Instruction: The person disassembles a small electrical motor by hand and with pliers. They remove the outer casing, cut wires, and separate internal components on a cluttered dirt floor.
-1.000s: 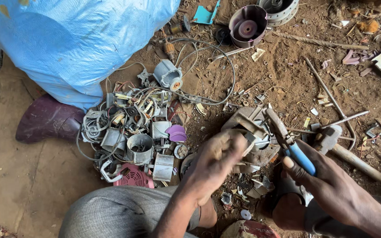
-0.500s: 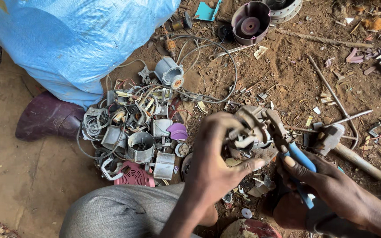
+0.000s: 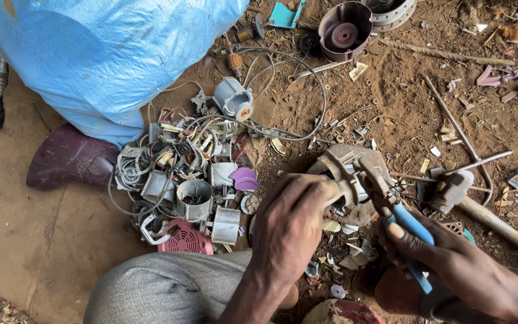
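Scrap-yard workshop: dirt floor [image 3: 391, 102] strewn with motor parts [image 3: 187, 174], hammer [image 3: 481, 210]

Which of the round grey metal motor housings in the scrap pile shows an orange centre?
The grey housing at the pile's far edge, nearest the blue sack, has an orange centre; the open can-shaped one shows only a hollow grey inside.

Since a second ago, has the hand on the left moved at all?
Yes. The left hand has lifted the metal part up and toward the blue-handled pliers, farther from the pink grille, which stayed put.

A blue sack [image 3: 103, 54] (bulging) beside a purple boot [image 3: 70, 162].
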